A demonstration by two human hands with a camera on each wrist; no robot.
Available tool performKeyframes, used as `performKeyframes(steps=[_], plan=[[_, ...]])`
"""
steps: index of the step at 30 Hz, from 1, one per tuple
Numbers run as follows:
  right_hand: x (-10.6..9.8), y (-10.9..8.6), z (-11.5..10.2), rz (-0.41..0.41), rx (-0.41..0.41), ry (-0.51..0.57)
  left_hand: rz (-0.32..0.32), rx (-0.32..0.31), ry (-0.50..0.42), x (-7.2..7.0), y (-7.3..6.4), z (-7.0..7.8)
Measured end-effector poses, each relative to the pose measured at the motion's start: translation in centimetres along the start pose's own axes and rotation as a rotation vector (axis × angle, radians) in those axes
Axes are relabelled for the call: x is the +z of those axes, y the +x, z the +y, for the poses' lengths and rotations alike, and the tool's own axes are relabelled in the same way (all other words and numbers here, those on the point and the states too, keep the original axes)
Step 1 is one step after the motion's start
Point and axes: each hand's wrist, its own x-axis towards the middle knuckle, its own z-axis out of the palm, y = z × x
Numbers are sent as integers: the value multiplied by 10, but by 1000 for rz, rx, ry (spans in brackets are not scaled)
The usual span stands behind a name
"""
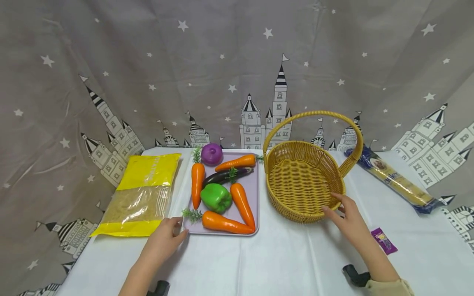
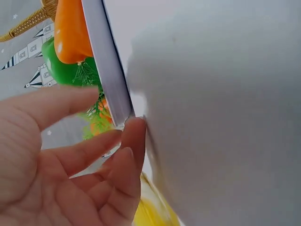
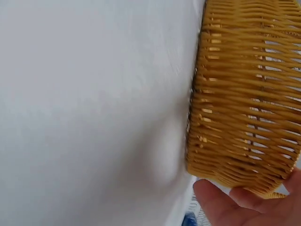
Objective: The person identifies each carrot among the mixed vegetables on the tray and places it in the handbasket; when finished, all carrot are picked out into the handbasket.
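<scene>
The left grip point(image 1: 163, 238) is released, its thumb set apart from its forefinger at the near left corner of the tray point(image 1: 253, 181), which lies beyond it and to its right on the white surface point(image 1: 274, 263). The right grip point(image 1: 348, 216) is likewise released, thumb and forefinger spread at the near right rim of the basket point(image 1: 301, 181); the basket, handle upright, stands ahead and to the left of this grip. The tray bears four carrots point(image 1: 226, 223), a pepper point(image 1: 216, 198), an eggplant point(image 1: 218, 176) and an onion point(image 1: 212, 154). The nearest carrot points its leaves toward the left grip; the pepper lies farther off, with the eggplant beyond it and the onion at the far edge. A yellow bag point(image 1: 138, 201) lies beyond the left grip, to its left. The pasta point(image 1: 398, 183) lies ahead and to the right of the right grip, a purple packet point(image 1: 384, 241) close on its right. Beyond both grips hangs a grey curtain point(image 1: 207, 49).
</scene>
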Motion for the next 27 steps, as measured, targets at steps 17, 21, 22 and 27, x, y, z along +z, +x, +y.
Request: performKeyframes(steps=[17, 21, 22, 27], plan=[[10, 1, -3, 56, 96, 142, 2, -41, -147, 12, 22, -3], [11, 1, -6, 60, 121, 153, 5, -57, -169, 14, 24, -3], [11, 1, -6, 61, 127, 150, 4, -58, -177, 15, 25, -3], [11, 1, -7, 68, 145, 135, -1, -67, -194, 15, 24, -2]])
